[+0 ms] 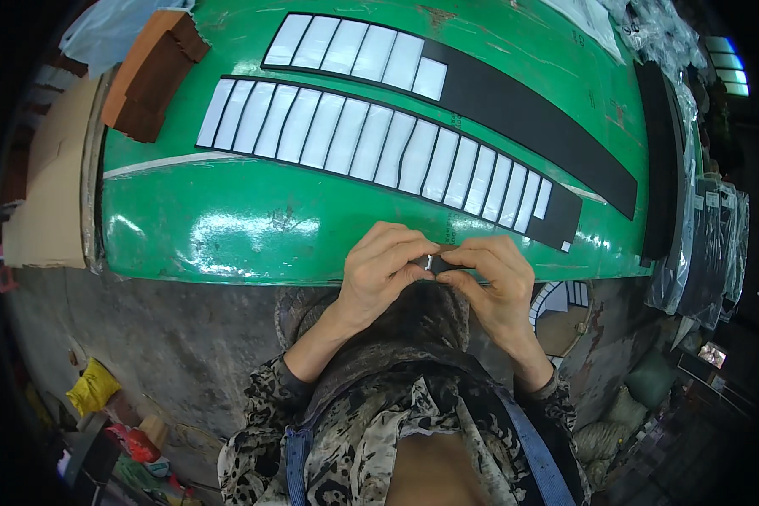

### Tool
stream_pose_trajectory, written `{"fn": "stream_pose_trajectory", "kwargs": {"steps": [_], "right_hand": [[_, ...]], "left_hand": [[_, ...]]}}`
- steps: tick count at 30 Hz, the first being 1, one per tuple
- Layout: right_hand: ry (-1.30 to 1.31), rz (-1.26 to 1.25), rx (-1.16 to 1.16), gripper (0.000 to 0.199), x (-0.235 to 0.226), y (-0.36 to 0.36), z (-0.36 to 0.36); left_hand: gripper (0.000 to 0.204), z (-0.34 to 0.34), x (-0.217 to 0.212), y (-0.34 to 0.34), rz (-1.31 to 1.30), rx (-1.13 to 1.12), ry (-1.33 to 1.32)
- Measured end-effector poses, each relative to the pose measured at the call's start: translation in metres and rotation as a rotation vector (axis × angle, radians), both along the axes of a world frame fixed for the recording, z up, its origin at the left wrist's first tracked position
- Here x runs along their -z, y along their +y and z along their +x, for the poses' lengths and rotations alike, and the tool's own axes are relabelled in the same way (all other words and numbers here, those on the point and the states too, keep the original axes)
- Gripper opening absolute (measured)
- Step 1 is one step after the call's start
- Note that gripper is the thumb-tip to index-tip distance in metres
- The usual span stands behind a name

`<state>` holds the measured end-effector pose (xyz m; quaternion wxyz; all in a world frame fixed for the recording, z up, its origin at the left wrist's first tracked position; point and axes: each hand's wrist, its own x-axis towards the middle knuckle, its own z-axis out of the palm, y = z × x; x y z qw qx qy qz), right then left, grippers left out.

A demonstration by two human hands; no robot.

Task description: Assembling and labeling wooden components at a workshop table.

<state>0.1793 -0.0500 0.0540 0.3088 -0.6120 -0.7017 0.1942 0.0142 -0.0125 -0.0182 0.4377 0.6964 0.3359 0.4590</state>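
Two hands pinch one small dark piece (440, 262) at the table's (228, 236) near edge: left hand (385, 278) at nine o'clock, right hand (496, 282) at three, its long axis seemingly running between them.

**What the fingers and the frame conceal**

The small dark piece (437, 263) pinched between the left hand (385, 274) and right hand (493, 282) is mostly covered by fingertips; its shape cannot be told. The green table (228, 228) hides its near edge behind both hands. The stacked dark sheets (717, 244) at the right blur into shadow, and the brown block (148, 76) is cut by the rim.
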Motion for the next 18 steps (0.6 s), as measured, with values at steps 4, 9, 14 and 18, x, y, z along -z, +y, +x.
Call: {"fn": "stream_pose_trajectory", "kwargs": {"steps": [4,9,14,18], "right_hand": [[0.001,0.004,0.002,0.028,0.0,0.0,-0.001],[0.017,0.0,0.017,0.027,0.001,-0.001,-0.001],[0.07,-0.007,0.019,0.026,0.007,-0.003,0.0],[0.16,-0.016,0.076,0.032,0.009,-0.007,0.003]], "left_hand": [[0.034,0.001,0.001,0.0,0.009,-0.004,-0.002],[0.032,0.001,0.0,-0.001,0.014,-0.009,0.007],[0.03,0.001,0.0,-0.002,0.017,-0.005,0.033],[0.034,0.0,-0.003,-0.002,0.023,0.02,0.053]]}}
